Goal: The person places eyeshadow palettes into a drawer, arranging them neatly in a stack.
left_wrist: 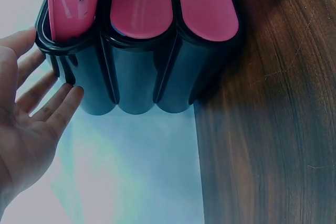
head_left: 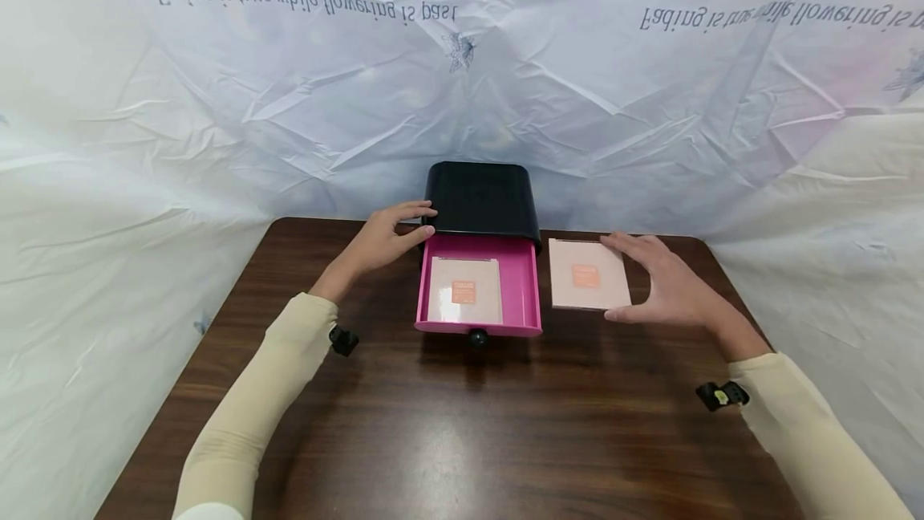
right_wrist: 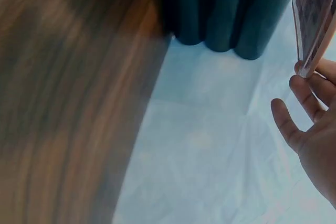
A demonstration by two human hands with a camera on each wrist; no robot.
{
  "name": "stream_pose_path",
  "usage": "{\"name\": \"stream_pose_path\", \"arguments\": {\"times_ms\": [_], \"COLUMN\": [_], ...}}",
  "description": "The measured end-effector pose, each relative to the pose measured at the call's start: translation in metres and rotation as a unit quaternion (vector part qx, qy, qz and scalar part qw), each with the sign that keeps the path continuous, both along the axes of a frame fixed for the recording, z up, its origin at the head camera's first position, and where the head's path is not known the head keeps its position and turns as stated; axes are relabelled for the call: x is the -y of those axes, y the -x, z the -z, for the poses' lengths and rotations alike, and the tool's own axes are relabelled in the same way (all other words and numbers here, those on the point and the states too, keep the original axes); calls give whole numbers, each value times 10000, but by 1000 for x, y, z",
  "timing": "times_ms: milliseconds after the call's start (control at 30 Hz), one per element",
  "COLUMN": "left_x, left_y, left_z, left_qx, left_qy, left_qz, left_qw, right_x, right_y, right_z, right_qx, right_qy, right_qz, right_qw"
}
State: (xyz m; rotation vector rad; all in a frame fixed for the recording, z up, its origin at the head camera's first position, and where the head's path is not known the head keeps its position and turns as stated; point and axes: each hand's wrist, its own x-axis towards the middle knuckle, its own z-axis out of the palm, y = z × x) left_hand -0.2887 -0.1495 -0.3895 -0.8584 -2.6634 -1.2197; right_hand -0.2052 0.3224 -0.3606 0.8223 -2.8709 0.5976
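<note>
A black drawer box stands at the table's far edge with its pink drawer pulled out toward me. A pale pink square case with an orange label lies flat inside it. My left hand rests against the box's left side with straight fingers touching the black wall. A second square case lies just right of the drawer. My right hand spans its right edge, fingers on the far edge and thumb at the near corner. In the right wrist view the case rests edge-on at my fingertips.
The dark wooden table is backed and flanked by crumpled white sheeting with printed text. A black round knob sticks out of the drawer's front. Both forearms are in cream sleeves.
</note>
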Motion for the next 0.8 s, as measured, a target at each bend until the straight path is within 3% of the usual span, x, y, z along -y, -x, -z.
{"name": "stream_pose_path", "arguments": {"times_ms": [300, 800], "left_x": [0, -1], "left_y": [-1, -1], "left_z": [-2, -1], "left_qx": [-53, -115], "left_qy": [24, 47], "left_qz": [-8, -16], "left_qw": [10000, 9999], "right_x": [39, 101], "right_y": [-2, 6], "right_z": [-19, -10], "right_qx": [-91, -151], "right_qy": [-107, 63], "right_qz": [-96, -507], "right_qw": [9999, 9986]}}
